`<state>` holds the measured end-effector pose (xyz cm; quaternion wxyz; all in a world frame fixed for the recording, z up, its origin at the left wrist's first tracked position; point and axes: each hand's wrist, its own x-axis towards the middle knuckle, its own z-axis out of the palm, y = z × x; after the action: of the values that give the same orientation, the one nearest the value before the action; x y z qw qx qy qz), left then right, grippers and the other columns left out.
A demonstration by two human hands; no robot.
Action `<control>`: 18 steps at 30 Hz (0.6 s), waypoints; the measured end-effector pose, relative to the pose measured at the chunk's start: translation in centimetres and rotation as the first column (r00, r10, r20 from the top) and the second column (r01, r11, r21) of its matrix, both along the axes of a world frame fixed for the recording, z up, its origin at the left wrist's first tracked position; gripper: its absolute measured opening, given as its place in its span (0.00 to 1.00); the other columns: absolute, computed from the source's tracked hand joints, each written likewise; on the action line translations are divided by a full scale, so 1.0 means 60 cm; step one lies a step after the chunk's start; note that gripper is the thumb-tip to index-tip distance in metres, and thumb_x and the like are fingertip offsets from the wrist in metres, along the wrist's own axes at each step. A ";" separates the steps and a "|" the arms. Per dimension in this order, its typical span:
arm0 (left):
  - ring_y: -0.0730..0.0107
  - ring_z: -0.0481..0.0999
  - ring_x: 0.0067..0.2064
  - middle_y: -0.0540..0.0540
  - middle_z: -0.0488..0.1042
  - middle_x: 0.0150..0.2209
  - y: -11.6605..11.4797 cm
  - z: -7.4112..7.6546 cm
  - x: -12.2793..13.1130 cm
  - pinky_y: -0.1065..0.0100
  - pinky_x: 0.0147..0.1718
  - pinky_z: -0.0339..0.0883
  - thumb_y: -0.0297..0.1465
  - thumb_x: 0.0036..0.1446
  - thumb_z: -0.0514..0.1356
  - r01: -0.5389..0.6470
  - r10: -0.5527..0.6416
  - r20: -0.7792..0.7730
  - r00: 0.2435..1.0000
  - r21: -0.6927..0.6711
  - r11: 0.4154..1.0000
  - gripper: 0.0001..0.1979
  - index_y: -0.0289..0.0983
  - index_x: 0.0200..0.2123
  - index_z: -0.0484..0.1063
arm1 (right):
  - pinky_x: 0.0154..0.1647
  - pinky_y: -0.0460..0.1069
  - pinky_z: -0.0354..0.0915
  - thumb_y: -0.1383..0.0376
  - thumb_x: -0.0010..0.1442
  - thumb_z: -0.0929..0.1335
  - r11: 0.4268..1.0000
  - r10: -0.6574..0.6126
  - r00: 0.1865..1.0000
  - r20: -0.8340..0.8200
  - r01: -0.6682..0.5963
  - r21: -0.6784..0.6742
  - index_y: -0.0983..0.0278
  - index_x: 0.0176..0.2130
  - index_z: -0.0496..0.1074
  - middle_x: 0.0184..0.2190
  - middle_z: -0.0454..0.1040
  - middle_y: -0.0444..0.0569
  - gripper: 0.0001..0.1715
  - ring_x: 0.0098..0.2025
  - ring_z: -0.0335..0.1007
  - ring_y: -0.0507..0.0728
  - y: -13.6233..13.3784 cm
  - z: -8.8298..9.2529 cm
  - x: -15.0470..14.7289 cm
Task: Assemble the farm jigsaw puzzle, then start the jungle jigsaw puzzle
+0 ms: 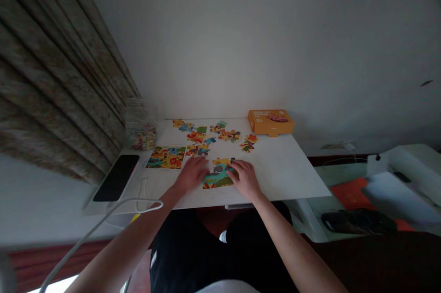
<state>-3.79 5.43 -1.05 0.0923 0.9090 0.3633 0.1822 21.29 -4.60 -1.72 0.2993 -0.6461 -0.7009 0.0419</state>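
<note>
Bare forearms led to the left hand and right hand, their fingers spread apart, unclamped, on a part-built cardboard jigsaw. Its thin pieces seemed light and stiff, best lifted by their edges. Loose pieces lay beyond, near an orange box on a white table.

Plain pale wall behind white table; patterned curtain hanging left; dim light.
</note>
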 end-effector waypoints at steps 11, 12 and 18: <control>0.57 0.64 0.69 0.45 0.65 0.69 -0.053 0.017 0.008 0.46 0.71 0.49 0.42 0.68 0.57 0.291 -0.297 -0.136 0.945 -0.065 0.955 0.23 0.46 0.64 0.69 | 0.61 0.60 0.63 0.63 0.67 0.68 0.982 -0.052 0.992 0.112 0.071 -0.176 0.62 0.63 0.68 0.63 0.70 0.59 0.27 0.64 0.65 0.65 0.212 0.060 0.037; 0.57 0.64 0.69 0.45 0.65 0.68 -0.052 0.018 0.008 0.46 0.71 0.49 0.42 0.68 0.57 0.290 -0.296 -0.134 0.946 -0.067 0.955 0.23 0.46 0.64 0.69 | 0.61 0.60 0.63 0.61 0.67 0.68 0.973 -0.045 0.990 0.136 0.075 -0.218 0.61 0.65 0.67 0.65 0.68 0.59 0.28 0.65 0.63 0.66 0.232 0.067 0.037; 0.58 0.66 0.68 0.46 0.67 0.67 -0.056 0.018 0.009 0.47 0.71 0.49 0.42 0.66 0.59 0.260 -0.269 -0.111 0.957 -0.088 0.962 0.22 0.47 0.62 0.72 | 0.62 0.67 0.59 0.52 0.67 0.68 0.915 0.031 0.967 0.252 0.074 -0.397 0.56 0.65 0.67 0.62 0.72 0.57 0.30 0.64 0.63 0.70 0.303 0.076 0.037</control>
<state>-3.25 2.05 0.04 0.1263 0.9549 0.2497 0.0990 23.50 13.57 2.81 0.0682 -0.7017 -0.7023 0.0992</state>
